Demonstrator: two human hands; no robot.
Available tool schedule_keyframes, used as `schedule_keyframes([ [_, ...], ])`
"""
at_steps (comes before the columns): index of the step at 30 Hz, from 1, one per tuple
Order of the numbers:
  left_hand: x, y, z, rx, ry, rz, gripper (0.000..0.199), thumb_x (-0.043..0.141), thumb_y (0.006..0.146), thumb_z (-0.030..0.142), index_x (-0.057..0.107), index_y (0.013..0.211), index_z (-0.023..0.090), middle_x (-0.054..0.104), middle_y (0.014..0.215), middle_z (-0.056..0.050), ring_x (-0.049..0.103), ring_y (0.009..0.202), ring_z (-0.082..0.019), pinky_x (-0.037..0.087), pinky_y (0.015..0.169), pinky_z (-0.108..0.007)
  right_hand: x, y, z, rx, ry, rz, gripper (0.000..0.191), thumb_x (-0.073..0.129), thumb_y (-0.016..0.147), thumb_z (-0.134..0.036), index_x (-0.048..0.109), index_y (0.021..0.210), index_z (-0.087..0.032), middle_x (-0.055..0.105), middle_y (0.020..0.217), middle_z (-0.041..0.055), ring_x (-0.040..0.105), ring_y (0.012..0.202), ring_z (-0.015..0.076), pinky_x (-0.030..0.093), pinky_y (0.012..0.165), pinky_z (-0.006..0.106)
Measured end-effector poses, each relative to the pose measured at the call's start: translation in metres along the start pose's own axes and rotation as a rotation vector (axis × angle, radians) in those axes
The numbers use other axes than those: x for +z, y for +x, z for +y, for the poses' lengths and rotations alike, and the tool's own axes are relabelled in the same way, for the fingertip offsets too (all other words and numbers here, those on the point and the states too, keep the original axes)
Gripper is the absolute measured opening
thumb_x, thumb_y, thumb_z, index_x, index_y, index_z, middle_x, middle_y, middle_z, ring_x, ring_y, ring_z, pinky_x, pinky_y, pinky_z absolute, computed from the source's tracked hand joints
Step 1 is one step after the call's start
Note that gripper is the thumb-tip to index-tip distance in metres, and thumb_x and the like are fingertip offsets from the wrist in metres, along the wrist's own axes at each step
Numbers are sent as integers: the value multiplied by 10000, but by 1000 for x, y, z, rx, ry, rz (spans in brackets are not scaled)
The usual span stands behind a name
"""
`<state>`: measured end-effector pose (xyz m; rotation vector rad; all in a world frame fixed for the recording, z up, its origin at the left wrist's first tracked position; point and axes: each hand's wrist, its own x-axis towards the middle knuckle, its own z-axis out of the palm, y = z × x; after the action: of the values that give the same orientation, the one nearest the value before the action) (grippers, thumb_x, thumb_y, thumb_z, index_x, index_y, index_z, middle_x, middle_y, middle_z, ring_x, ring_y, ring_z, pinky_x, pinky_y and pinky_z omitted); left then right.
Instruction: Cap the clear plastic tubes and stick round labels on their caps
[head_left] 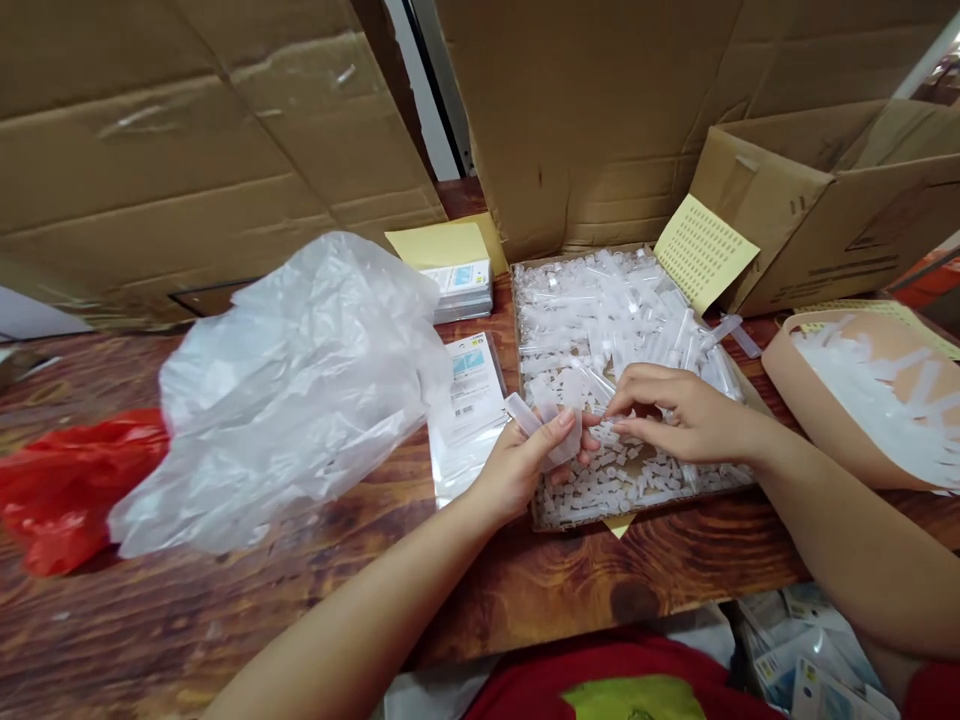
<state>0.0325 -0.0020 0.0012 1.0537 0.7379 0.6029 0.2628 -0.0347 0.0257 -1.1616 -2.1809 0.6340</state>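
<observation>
My left hand (529, 455) is closed on several flat, frosted plastic pieces (559, 425), fanned between thumb and fingers. Close beside it, my right hand (667, 410) pinches with thumb and forefinger near my left fingertips; whatever lies in that pinch is too small to make out. Both hands are over a shallow cardboard tray (577, 520). Long clear plastic tubes (592, 300) fill the tray's far part, and small white plastic bits (637, 485) lie scattered in its near part. Left of the tray are printed cards in clear sleeves (469, 410).
A crumpled clear plastic bag (300, 390) and a red bag (82, 490) lie at left. Behind the tray are a card stack (461, 290), a yellow label sheet (705, 250) and an open carton (840, 190). At right stands a beige bin (817, 410) with white strips.
</observation>
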Motion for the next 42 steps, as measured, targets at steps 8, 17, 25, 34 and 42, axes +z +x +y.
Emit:
schedule_keyframes([
  [8,1,-1,-3,74,124,6,540,671,824,684,741,896,154,551,727,2,435,646,-108,325,598,-255,11,1,-18,-125,243,344,150,724,898,-128,766,1000,-230,756,918,26,712,845,141,572,747,270],
  [17,8,-5,-5,311,498,-170,404,491,999,528,507,782,188,475,758,25,426,724,-126,393,736,-271,11,1,-36,-223,103,560,300,750,881,-82,792,1082,-301,779,984,3,716,916,141,567,838,299],
  [25,12,-6,-9,383,747,-144,277,452,1017,417,570,908,191,595,829,-4,534,775,-154,457,773,-290,1,-3,-45,-176,-17,324,154,715,917,-122,784,998,-233,791,905,11,731,848,136,572,787,262],
  [34,16,-7,-21,488,836,-14,211,452,1001,360,535,891,201,594,779,-14,536,698,-157,427,672,-287,5,-9,-56,-161,-18,280,145,691,915,-75,748,983,-190,751,868,33,707,813,133,569,746,262],
  [42,17,-9,-25,438,969,42,249,414,1003,409,515,899,206,637,845,-64,596,752,-205,476,711,-341,3,-7,-58,-145,-65,247,89,685,926,-116,733,885,-180,740,804,39,682,752,138,533,721,287],
])
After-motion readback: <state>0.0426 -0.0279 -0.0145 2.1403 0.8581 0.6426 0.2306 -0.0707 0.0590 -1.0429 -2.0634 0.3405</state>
